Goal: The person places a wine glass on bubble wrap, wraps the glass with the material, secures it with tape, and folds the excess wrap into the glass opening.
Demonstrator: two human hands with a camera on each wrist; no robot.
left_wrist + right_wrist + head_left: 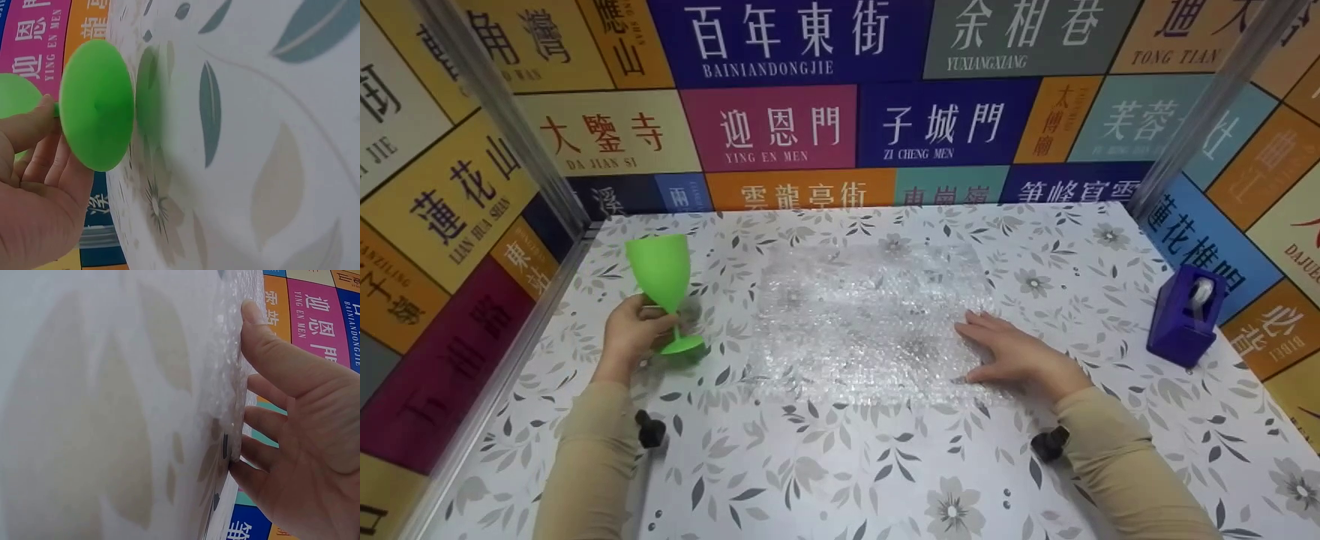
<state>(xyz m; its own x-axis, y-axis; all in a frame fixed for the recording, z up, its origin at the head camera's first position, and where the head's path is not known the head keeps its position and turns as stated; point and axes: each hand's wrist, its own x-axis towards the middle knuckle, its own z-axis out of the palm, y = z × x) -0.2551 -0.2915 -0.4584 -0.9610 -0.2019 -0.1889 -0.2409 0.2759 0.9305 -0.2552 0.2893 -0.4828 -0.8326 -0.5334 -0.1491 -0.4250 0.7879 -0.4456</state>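
Note:
A bright green plastic goblet (661, 271) is pinched at the stem by my left hand (637, 330), at the left of the table. Its bowl leans left, and in the left wrist view its round foot (97, 107) casts a shadow on the cloth beside it. At the middle of the table lies a flat sheet of clear bubble wrap (870, 322). The right hand (1020, 356) rests at the right edge of this sheet with fingers spread and fairly straight. In the right wrist view, the fingertips (252, 312) touch the edge of the bubble wrap (228, 377).
A purple tape dispenser (1181, 319) with a roll of tape stands at the table's right edge. White cloth with grey leaves and flowers (840, 480) covers the table. Panels with colourful street-name signs (780, 127) rise at the back and on both sides.

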